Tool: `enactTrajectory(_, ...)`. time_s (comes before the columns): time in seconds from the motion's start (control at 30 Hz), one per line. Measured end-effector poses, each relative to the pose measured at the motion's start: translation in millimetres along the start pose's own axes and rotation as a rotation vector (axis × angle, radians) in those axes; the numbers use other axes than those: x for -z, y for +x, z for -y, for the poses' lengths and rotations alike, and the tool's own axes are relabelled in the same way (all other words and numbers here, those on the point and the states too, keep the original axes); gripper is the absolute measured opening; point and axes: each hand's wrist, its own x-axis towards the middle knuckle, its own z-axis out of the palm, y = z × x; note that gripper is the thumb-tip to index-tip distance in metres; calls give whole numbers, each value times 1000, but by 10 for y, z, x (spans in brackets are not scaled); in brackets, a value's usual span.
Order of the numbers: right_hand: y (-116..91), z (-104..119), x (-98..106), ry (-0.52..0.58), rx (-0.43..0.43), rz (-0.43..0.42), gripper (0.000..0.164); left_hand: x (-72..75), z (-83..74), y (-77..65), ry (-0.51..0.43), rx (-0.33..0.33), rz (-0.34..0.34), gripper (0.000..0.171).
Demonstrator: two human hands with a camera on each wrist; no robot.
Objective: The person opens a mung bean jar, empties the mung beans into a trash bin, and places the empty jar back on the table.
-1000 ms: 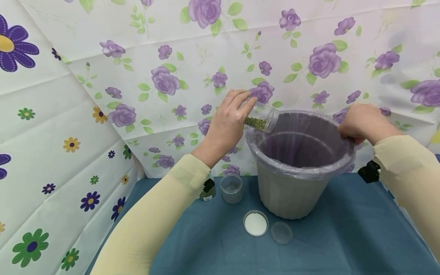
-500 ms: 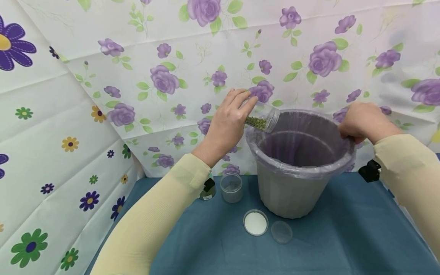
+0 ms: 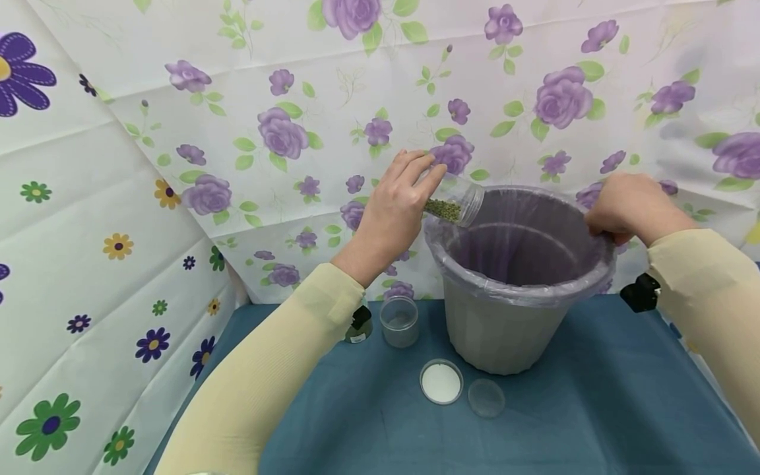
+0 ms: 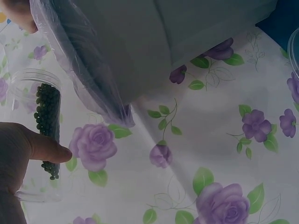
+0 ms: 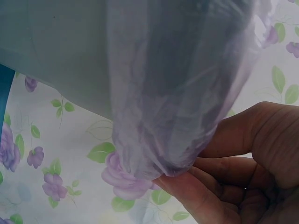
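My left hand (image 3: 396, 208) grips a clear plastic jar (image 3: 462, 191), tipped on its side with its uncapped mouth over the left rim of a grey trash can (image 3: 501, 330). Small green beans (image 3: 444, 210) lie along the lower side of that jar; in the left wrist view the thumb (image 4: 51, 150) crosses it in front of the beans (image 4: 47, 109). A thin purple bag (image 3: 522, 295) lines the can and folds over its rim. At the can's right side, my right hand (image 3: 629, 208) pinches the bag-covered rim (image 5: 163, 158) between thumb and fingers.
Left of the can stand a clear open jar (image 3: 399, 323) and a dark green-filled container (image 3: 359, 330), partly behind the left wrist. In front lie a white-centred round lid (image 3: 441, 382) and a clear disc (image 3: 486, 398) on the blue cloth (image 3: 368, 429). Flowered sheets (image 3: 332, 79) hang behind.
The head view has tilted down slightly, so everything sits a little higher in it. Both hands keep their holds, and the beans stay inside the tipped jar.
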Motion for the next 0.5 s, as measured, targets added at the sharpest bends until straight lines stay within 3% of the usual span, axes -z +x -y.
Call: enactTrajectory(0.5, 1, 13, 5, 36, 0, -3, 19, -3, 17, -8, 12, -6, 2, 38)
